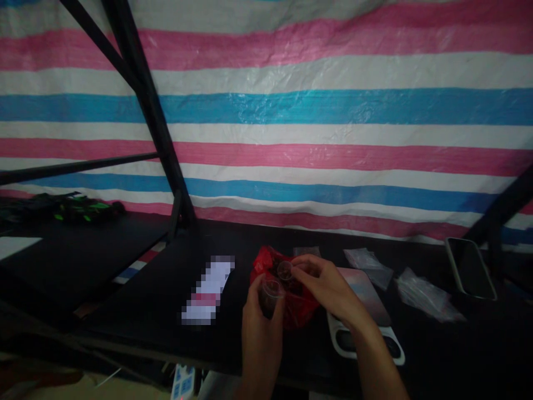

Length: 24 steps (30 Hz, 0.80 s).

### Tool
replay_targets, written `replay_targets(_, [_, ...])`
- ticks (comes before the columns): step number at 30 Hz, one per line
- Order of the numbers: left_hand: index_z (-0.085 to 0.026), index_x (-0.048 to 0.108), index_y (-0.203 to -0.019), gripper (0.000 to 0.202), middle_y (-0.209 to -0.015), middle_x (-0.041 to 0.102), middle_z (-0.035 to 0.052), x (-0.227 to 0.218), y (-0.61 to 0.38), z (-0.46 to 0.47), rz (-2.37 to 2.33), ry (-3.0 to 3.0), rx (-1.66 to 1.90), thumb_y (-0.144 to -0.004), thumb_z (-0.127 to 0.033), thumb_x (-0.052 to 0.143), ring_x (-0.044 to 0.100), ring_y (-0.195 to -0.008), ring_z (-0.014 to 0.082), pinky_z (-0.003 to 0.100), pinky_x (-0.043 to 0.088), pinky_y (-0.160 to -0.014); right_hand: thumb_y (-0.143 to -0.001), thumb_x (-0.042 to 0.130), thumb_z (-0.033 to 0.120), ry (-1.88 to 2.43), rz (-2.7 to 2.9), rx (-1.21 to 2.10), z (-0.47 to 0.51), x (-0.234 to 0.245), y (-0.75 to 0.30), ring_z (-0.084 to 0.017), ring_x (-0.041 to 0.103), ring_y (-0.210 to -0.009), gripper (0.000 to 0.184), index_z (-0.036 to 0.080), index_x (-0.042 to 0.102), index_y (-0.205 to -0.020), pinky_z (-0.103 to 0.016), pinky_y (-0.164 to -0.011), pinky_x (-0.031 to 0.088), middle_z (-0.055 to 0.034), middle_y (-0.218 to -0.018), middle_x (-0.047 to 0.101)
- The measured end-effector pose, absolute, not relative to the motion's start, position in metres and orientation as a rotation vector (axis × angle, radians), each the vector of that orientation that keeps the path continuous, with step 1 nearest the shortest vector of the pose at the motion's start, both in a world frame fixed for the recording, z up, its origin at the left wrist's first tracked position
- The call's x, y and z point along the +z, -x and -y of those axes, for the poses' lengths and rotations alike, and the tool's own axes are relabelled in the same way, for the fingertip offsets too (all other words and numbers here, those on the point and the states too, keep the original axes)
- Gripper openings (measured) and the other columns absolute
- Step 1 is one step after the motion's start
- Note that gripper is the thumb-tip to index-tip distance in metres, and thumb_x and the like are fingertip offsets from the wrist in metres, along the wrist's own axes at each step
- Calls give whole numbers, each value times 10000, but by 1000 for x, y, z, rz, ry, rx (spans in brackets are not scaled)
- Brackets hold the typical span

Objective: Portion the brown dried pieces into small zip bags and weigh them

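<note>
Since both pieces look thin-walled, a light grip seems wise: hold the clear cup (272, 290) level and pinch the small round piece (285, 270) by its edge, over the bag so that any spill lands inside. Left hand (260, 319), lower centre: thumb and fingers curled round the cup, parted only by its width, rim facing up; contents too dark to make out. Right hand (322, 280), just right of centre: thumb and fingertips pinched on the rim of the small piece; cup or lid, cannot tell. Red bag (300, 312) lies beneath and between the hands, mouth open, dark matter within, blurred. To the right, partly behind the right forearm, a white scale (342, 345). Beyond it, clear packets (428, 295) lie in loose piles, with a phone (472, 269) at the far right. Left of the bag, a pale pixelated patch (208, 291) on the black table (154, 316). Mid-left edge: green toy car (85, 210). Striped sheet (316, 108) fills the upper frame.
</note>
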<state>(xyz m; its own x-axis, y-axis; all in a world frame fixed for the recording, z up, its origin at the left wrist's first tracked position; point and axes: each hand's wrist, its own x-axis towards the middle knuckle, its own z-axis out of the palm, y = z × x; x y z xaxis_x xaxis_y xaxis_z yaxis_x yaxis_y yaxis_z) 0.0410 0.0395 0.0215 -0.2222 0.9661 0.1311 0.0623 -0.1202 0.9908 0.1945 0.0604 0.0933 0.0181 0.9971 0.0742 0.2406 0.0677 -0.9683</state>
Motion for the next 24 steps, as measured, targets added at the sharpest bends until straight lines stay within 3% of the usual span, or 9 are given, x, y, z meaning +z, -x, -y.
replay_targets(4, [-218, 610, -1387, 547, -1327, 732, 146, 16, -42, -42, -1350, -1279, 1425, -886, -421, 696, 715, -1209, 315, 492, 553, -1054, -887, 709, 208, 1299, 1577, 860, -48, 109, -185, -199, 729, -1003, 161, 204, 763, -1038, -335, -926, 537, -33, -1048, 793])
replay_targets(9, [-224, 615, -1400, 534, -1407, 701, 150, 15, -43, -43, -1389, -1351, 1408, -905, -417, 671, 665, -1299, 336, 528, 498, -1119, -836, 720, 59, 1286, 1723, 608, -41, 112, -178, -191, 694, -1073, 293, 260, 758, -1045, -352, -1002, 502, 0, -1117, 760])
replay_targets(16, [-240, 597, -1417, 533, -1470, 659, 142, 14, -45, -43, -1394, -1378, 1413, -919, -425, 644, 612, -1358, 349, 564, 452, -1156, -844, 708, 74, 1263, 1720, 665, -39, 109, -183, -186, 696, -1092, 347, 287, 748, -1115, -341, -1012, 506, 7, -1155, 757])
replay_targets(24, [-240, 575, -1457, 537, -1449, 656, 146, 16, -47, -41, -1429, -1465, 1424, -966, -456, 605, 613, -1324, 351, 559, 475, -1115, -916, 716, 212, 1397, 1569, 600, -57, 92, -189, -208, 724, -1039, 167, 238, 749, -1078, -344, -952, 524, -29, -1102, 783])
